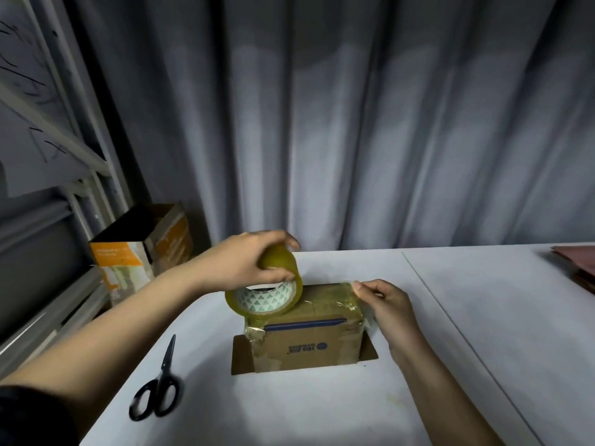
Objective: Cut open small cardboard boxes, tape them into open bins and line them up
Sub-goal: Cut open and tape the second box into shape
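A small brown cardboard box (309,346) stands on the white table (289,410), its flaps lying flat at both lower sides. My left hand (244,262) grips a yellowish roll of clear tape (273,294) held just above the box's top left. A strip of tape runs from the roll across the box top to the right. My right hand (386,304) pinches the free end of that strip at the box's upper right corner.
Black-handled scissors (159,386) lie on the table left of the box. An open orange and white carton (138,249) stands at the back left by a metal shelf. Reddish flat sheets (576,262) lie at the far right edge. A grey curtain hangs behind.
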